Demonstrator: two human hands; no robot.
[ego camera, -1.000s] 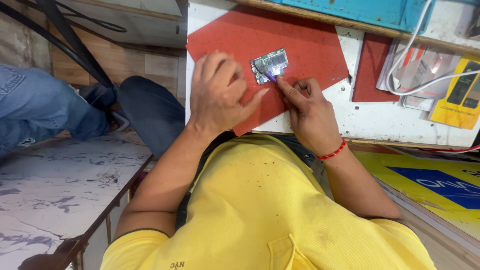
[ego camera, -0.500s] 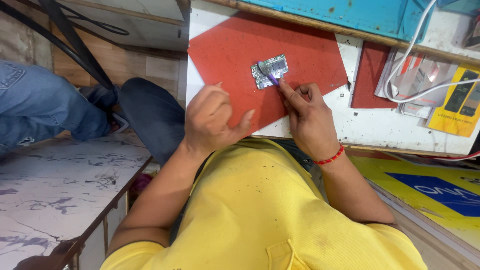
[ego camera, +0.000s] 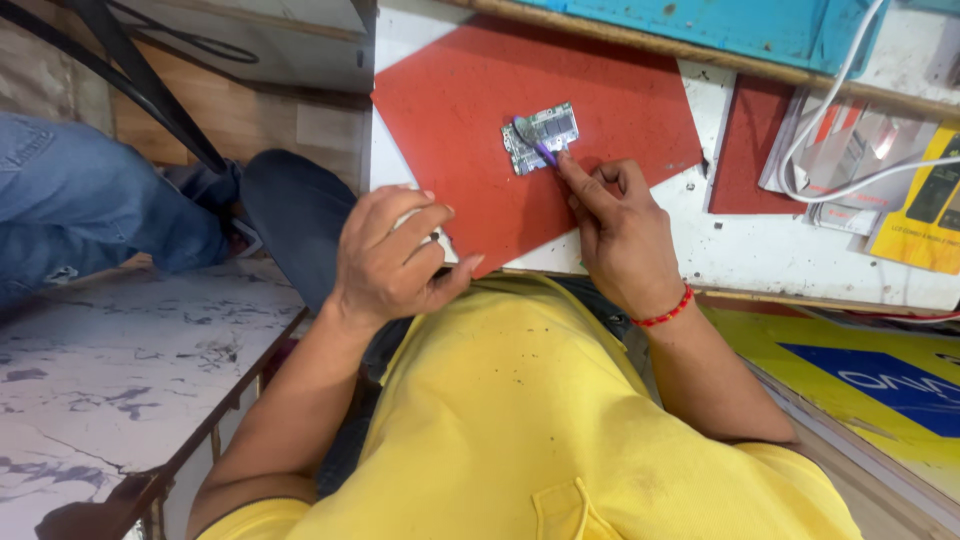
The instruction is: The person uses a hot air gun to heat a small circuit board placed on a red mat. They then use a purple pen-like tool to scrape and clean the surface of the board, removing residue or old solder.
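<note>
Circuit board (ego camera: 541, 137) lies on red mat (ego camera: 620, 100); right hand (ego camera: 615, 230) pinches purple tool (ego camera: 536, 146) onto it, left hand (ego camera: 395, 260) loosely curled

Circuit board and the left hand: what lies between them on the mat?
Head view: only bare red mat lies between the circuit board and the left hand. The right hand's purple tool reaches in from the other side.

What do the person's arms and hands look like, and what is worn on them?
Both arms are bare from the short yellow sleeves of a shirt down to the hands. The right hand has a thin red bead bracelet around its wrist. The left hand wears nothing: no glove, ring or watch shows. The shirt has small dark specks and a chest pocket.
</note>
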